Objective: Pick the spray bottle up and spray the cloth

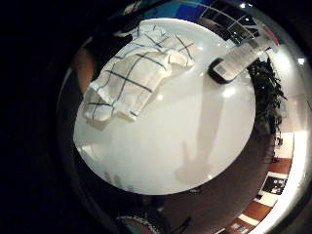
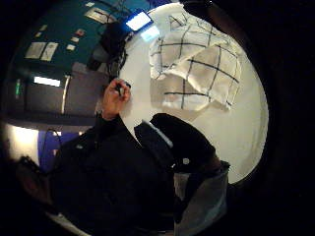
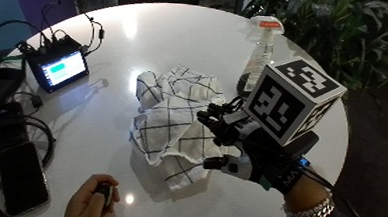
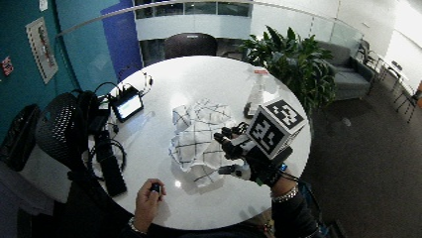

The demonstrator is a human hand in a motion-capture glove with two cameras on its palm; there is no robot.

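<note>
In the outside view, the gloved right hand (image 3: 246,141) hovers above the cloth (image 3: 173,117), fingers loosely curled and holding nothing. The spray bottle (image 3: 260,52) stands upright beyond the cloth, past the fingertips, well apart from the hand. The wide outside view shows the spray bottle (image 4: 256,94) on the far side of the cloth from the hand.

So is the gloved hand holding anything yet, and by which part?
Nothing: the gloved hand hovers beside the cloth, fingers loosely curled. The spray bottle stands untouched.
</note>
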